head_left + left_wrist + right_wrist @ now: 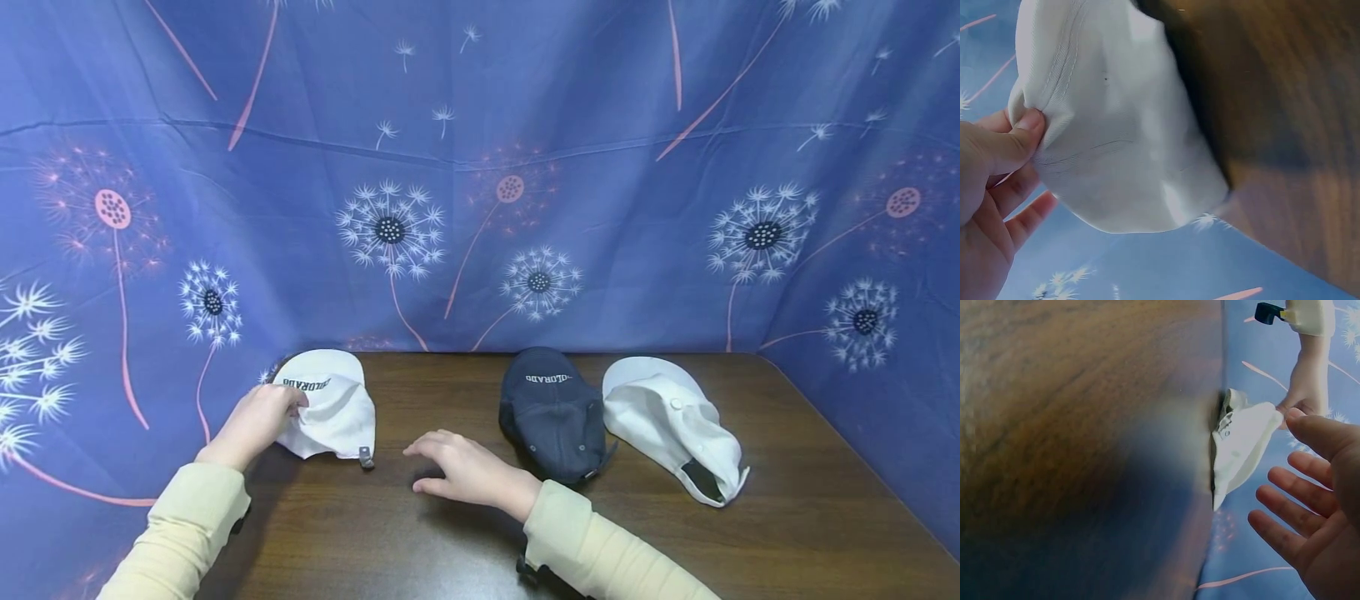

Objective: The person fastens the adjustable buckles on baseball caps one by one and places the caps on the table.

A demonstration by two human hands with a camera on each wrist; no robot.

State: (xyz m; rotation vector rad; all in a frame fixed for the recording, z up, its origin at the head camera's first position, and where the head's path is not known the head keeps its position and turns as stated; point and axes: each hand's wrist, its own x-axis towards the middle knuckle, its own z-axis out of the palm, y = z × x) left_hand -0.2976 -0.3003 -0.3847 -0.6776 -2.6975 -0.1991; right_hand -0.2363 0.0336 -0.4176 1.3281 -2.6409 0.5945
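Note:
At the left end of the table lies a white cap [337,417] with dark lettering, a strap buckle at its near right edge. My left hand [258,421] pinches its fabric between thumb and forefinger; in the left wrist view the pinched fold of the white cap [1110,137] puckers under the thumb, while the other fingers stay off it. My right hand [468,471] hovers over the middle of the table with its fingers spread and nothing in them. In the right wrist view, the palm and fingers of the right hand [1316,500] show loosely extended.
Right of centre lies a dark navy cap [555,417] with white lettering. Close beside it, a second white cap [667,425] rests with its back opening toward me. A blue dandelion-print cloth [630,275] hangs behind the brown wooden table [375,542] and along its sides.

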